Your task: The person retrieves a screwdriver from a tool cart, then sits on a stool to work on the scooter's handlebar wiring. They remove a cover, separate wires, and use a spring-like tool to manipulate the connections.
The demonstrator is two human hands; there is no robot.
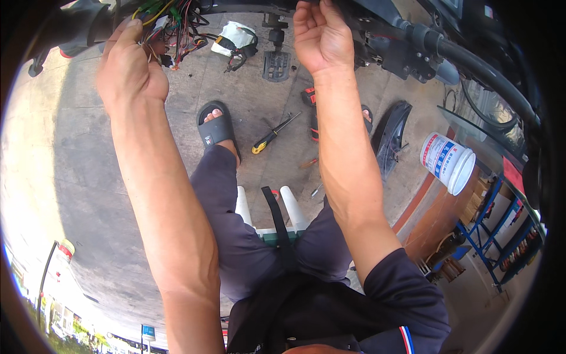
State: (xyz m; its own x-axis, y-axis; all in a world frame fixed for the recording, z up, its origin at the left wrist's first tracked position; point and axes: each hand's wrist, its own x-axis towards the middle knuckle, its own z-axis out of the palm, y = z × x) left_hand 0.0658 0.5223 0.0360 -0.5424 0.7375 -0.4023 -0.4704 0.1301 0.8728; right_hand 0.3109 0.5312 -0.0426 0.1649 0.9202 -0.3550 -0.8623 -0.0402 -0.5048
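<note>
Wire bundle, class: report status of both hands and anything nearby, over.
Left hand gripping the wire bundle. Right hand up on the black frame, grip unclear. Screwdriver on the floor below, white tub to the right.

Wires: thin plastic-coated strands, smooth, slightly glossy. Handlebar: black, matt, rubbery look. Floor: rough matt concrete. Screwdriver: metal shaft, glossy yellow-black plastic handle. Tub: smooth white plastic, paper-like label. Sandal: matt black, probably rubber. Trousers: soft matt cloth.
</note>
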